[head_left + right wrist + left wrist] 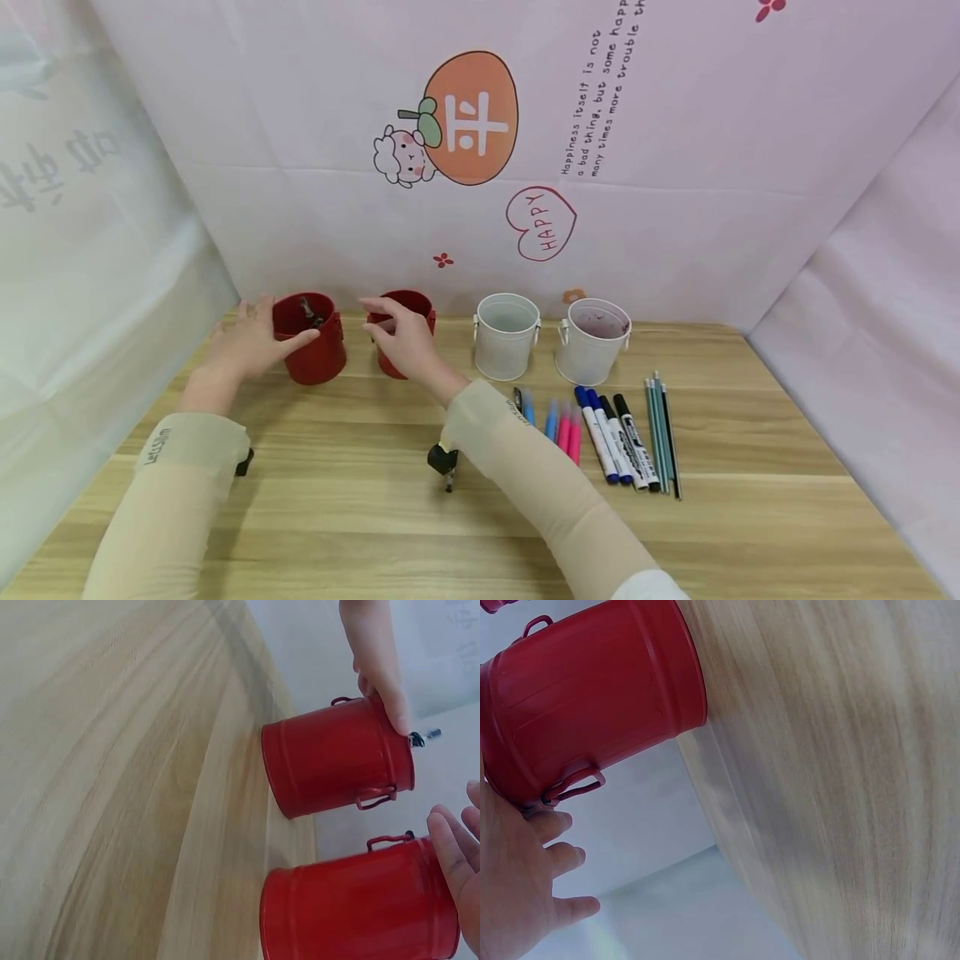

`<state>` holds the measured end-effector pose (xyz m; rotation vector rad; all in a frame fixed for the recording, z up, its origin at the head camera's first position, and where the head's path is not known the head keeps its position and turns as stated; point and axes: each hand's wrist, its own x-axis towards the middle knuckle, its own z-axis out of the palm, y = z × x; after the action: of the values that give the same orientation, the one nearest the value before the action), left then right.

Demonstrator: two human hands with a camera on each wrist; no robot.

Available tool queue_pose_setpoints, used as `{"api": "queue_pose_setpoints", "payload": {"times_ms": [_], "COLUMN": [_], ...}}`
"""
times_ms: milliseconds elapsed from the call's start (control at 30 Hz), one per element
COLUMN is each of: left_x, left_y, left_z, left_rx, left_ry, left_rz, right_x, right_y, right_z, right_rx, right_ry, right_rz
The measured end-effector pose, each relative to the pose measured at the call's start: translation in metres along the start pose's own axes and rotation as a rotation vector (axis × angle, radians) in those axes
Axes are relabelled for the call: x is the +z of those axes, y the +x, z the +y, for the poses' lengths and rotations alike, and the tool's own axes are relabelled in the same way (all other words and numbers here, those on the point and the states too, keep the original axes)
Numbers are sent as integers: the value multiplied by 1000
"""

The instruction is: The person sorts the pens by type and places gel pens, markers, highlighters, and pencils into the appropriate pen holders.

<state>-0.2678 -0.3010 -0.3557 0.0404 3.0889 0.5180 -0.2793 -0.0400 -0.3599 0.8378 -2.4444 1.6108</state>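
In the head view, my left hand (247,337) rests against the left red bucket (315,360), its thumb across the near rim. Past that bucket's handle (577,784), several fingertips extend free in the left wrist view. Dark slim items (309,310) stand inside; their kind cannot be made out. My right hand (408,337) is at the rim of the second red bucket (388,364), thumb and fingers apart and holding nothing visible. Straight fingers (450,851) lie along this bucket's upper end in the right wrist view. The hand partly hides its opening.
Two white buckets (503,354) (588,360) stand at the back. Blue and pink pens (564,429), several whiteboard markers (611,437) and pencils (660,437) lie in front, some hidden by the right arm. A white cloth wall (337,233) rises behind the wooden table (337,517).
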Motion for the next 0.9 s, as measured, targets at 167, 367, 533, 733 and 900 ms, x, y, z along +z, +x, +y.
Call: {"api": "queue_pose_setpoints", "payload": {"times_ms": [167, 367, 533, 733, 900], "left_x": [-1, -1, -1, -2, -2], "left_y": [0, -2, -2, -2, -3], "left_z": [0, -1, -1, 1, 1], "left_rx": [1, 1, 3, 3, 3], "left_ry": [-11, -17, -15, -18, -14], "left_rz": [7, 6, 3, -11, -19], "right_x": [-9, -20, -31, -42, -52], "right_y": [-2, -4, -6, -11, -18], "right_z": [-2, -5, -5, -7, -10], "right_rx": [-26, -49, -56, -50, -46], "right_ry": [28, 49, 86, 133, 129], "right_rz": [5, -6, -18, -32, -52]}}
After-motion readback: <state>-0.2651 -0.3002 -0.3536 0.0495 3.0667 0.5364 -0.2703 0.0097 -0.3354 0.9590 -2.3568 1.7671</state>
